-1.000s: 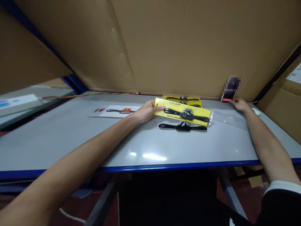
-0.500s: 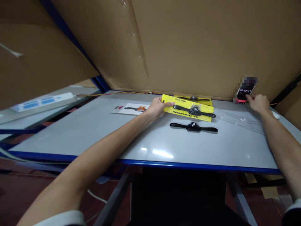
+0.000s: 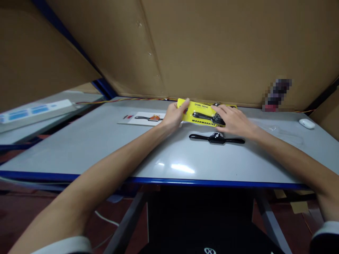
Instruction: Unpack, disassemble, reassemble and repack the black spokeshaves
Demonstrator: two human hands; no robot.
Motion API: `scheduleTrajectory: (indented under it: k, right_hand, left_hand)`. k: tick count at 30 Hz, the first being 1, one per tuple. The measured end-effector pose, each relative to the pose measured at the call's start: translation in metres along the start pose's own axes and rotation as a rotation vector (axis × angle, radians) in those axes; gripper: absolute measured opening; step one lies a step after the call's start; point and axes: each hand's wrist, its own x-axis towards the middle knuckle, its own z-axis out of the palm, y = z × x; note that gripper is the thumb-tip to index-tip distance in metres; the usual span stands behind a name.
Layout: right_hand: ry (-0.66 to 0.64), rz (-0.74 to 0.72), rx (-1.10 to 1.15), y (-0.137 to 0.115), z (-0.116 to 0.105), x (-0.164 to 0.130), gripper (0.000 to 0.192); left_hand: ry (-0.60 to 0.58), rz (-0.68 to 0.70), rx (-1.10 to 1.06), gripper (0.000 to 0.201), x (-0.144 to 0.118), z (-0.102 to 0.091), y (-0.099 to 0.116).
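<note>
My left hand [image 3: 173, 115] pinches the left end of a yellow spokeshave package [image 3: 200, 112], a card printed "SPOKE SHAVE" and "WOODWORKING TOOL" with a black-handled tool on its front. Over the package's right end lies my right hand [image 3: 234, 121], fingers on top and thumb at the lower edge, covering part of the tool. A loose black spokeshave [image 3: 217, 138] rests on the table just in front of both hands. Behind the held package, another yellow package [image 3: 233, 106] is mostly hidden. Left of my left hand lies a white card [image 3: 129, 120] picturing a spokeshave.
Clear plastic packaging [image 3: 284, 134] lies on the grey table [image 3: 92, 148], right of my right hand. A white mouse [image 3: 307, 123] and a blurred-out phone [image 3: 278, 93] are farther right. Cardboard walls [image 3: 212, 53] rise behind. A power strip [image 3: 37, 111] sits at the left.
My right hand has left the phone at the right and come over to the package's right end. My left hand keeps hold of the package's left end.
</note>
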Motion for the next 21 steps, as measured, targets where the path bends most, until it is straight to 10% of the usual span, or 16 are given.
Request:
scheduleTrajectory:
  k: [6, 15, 21]
  right_hand:
    - [0.040, 0.048, 0.066, -0.003, -0.003, 0.014, 0.061]
    - [-0.063, 0.145, 0.344, 0.001, 0.002, 0.021, 0.055]
    - [0.029, 0.190, 0.493, 0.030, -0.071, 0.004, 0.066]
  left_hand:
    - [0.163, 0.058, 0.098, 0.045, 0.028, -0.039, 0.022]
    - [0.628, -0.103, 0.498, 0.031, 0.037, -0.186, 0.048]
    - [0.628, -0.196, 0.907, 0.040, 0.030, -0.232, 0.030]
